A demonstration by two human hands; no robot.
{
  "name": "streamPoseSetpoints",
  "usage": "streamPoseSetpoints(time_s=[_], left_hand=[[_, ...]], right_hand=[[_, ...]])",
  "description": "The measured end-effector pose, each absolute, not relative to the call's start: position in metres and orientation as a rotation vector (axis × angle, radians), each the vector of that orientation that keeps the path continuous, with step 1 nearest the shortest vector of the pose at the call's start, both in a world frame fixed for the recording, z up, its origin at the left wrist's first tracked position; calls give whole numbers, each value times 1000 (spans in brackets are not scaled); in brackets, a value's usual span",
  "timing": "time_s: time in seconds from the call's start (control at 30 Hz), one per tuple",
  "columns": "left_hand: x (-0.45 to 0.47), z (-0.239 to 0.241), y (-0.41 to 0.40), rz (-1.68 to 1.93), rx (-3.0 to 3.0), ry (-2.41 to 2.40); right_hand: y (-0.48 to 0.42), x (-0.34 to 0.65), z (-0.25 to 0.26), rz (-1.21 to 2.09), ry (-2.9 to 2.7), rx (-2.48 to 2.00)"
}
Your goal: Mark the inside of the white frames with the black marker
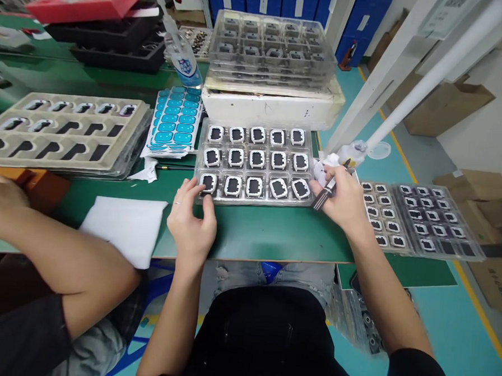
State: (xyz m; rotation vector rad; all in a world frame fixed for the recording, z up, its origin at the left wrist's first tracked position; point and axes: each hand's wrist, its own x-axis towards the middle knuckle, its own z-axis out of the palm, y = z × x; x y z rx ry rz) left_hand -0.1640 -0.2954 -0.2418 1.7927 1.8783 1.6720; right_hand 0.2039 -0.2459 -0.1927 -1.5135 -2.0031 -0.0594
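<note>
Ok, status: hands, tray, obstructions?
Left hand at clear tray, front-left corner. Right hand grips pen-like tool. Fifteen watch-shaped frames loaded. Left fingertips overlap one.

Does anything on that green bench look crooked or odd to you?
Slightly, yes: in the clear tray between the hands, the two rightmost white-rimmed pieces of the nearest row sit twisted in their pockets, while most others sit roughly square. I see no obvious spill or breakage.

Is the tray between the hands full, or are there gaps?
Full: the clear tray shows three rows of five pockets, each holding a white-rimmed piece.
</note>
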Motion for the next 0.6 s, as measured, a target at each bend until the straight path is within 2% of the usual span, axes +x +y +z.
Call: streamPoseSetpoints(time_s=[0.17,0.4,0.6], left_hand=[[-166,-239,-286,1524,1871,1885],[-168,-204,-275,989,2113,2081],[-177,-176,-261,655,2098,2169]], right_hand=[[-243,190,-192,111,-2037,-1672],[-245,198,-202,-177,-1759,-1436],[-241,202,-196,59,-1981,-1642]])
